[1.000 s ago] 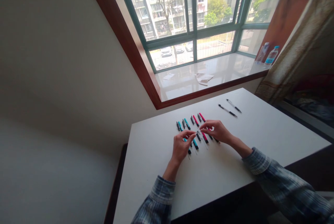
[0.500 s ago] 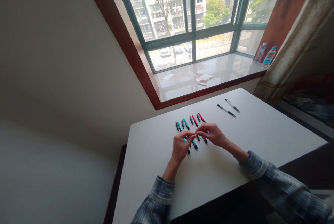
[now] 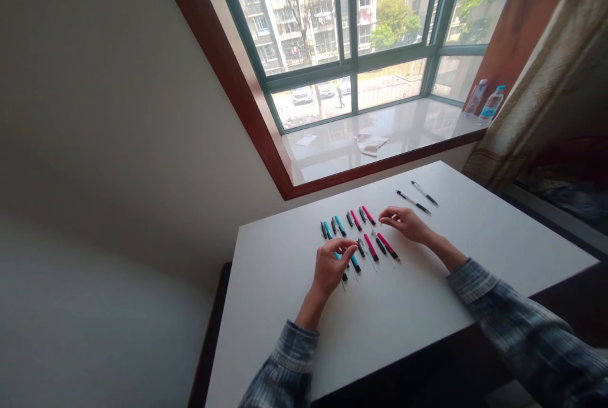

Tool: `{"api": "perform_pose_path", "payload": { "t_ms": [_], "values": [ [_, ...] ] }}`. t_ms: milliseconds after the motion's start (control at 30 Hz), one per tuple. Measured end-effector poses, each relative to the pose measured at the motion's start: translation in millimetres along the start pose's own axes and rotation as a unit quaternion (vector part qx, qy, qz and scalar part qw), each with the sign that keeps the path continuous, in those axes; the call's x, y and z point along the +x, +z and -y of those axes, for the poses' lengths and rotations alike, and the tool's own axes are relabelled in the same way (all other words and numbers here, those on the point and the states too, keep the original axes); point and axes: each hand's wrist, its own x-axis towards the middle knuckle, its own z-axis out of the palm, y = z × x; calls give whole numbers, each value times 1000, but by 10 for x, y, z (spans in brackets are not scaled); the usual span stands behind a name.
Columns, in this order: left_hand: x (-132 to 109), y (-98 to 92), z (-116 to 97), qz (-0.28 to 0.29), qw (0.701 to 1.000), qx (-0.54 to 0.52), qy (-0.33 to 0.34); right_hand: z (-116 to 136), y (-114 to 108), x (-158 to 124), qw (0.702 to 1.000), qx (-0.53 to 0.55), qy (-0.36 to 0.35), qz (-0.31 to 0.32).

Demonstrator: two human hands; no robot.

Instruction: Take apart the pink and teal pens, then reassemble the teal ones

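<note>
Two rows of short pen parts (image 3: 356, 234) in teal, pink and black lie on the white table (image 3: 403, 313). My left hand (image 3: 330, 265) hovers over the teal parts (image 3: 340, 225). Its thumb and fingers are pinched together on something too small to make out. My right hand (image 3: 406, 224) is at the right end of the rows, beside the pink parts (image 3: 388, 246). Its fingers are bunched and point down at the table; what they hold, if anything, does not show. Both arms wear plaid sleeves.
Two slim black and silver pens (image 3: 414, 201) lie apart further right on the table. Behind it a glossy windowsill (image 3: 427, 126) carries a crumpled cloth (image 3: 371, 142) and two bottles (image 3: 491, 102). A curtain (image 3: 546, 78) hangs on the right.
Both hands met over the middle of the rows before. My right hand has since pulled away to the right and further back, uncovering two pink parts. The left hand has stayed put.
</note>
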Motion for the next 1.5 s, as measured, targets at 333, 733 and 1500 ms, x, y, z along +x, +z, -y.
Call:
{"api": "perform_pose_path", "payload": {
  "t_ms": [333, 733, 1500],
  "values": [
    [7, 15, 30, 0, 1000, 11, 8, 29, 18, -107, 995, -10, -11, 96],
    [5, 16, 34, 1, 1000, 17, 13, -3, 37, -96, 997, -34, -20, 67],
    [4, -26, 11, -47, 999, 6, -2, -571, -461, -35, 910, -339, 126, -204]
  ]
}}
